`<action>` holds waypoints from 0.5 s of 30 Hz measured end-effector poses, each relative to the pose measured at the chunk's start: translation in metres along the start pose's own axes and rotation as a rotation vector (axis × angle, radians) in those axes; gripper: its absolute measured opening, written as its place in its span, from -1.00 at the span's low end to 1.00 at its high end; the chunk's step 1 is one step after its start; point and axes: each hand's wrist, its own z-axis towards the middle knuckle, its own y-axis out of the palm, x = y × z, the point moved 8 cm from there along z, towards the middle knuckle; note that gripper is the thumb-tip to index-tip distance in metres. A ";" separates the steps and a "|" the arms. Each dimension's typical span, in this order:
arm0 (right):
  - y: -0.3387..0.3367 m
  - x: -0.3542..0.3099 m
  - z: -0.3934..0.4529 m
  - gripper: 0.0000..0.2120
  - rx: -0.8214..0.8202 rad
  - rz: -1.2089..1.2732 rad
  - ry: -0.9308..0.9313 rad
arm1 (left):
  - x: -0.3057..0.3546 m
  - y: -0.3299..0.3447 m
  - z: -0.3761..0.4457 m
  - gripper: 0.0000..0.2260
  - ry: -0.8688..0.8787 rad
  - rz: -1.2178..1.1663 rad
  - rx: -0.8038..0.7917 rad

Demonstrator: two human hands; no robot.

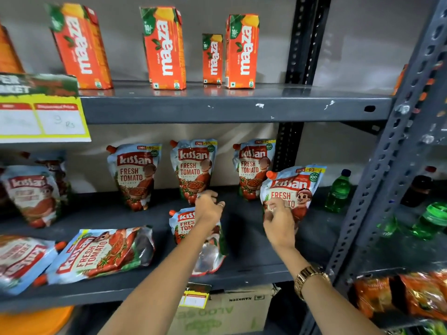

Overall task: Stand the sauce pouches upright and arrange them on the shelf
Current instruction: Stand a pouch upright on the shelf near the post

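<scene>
On the grey metal shelf (242, 269), three Kissan ketchup pouches (193, 169) stand upright along the back wall, while another pouch (104, 252) lies flat near the front edge toward the left. Toward the right end, the right hand (278, 221) grasps the front of an upright, slightly tilted pouch (294, 187), fingers pinching its face. At the shelf's middle, the left hand (208, 209) hovers with loosely curled, released fingers over a leaning pouch (183, 226) just below it.
</scene>
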 end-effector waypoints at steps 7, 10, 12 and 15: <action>0.058 -0.017 -0.020 -0.81 -0.232 0.086 -0.052 | -0.058 -0.054 -0.005 -0.67 -0.180 0.171 0.076; 0.079 -0.027 -0.022 -0.81 -0.284 0.078 -0.065 | -0.075 -0.065 -0.008 -0.65 -0.248 0.196 0.062; 0.091 -0.029 -0.021 -0.82 -0.318 0.074 -0.041 | -0.085 -0.064 -0.013 -0.62 -0.314 0.161 0.029; 0.108 -0.029 -0.021 -0.82 -0.377 0.065 0.028 | -0.101 -0.060 -0.019 -0.52 -0.374 0.106 0.004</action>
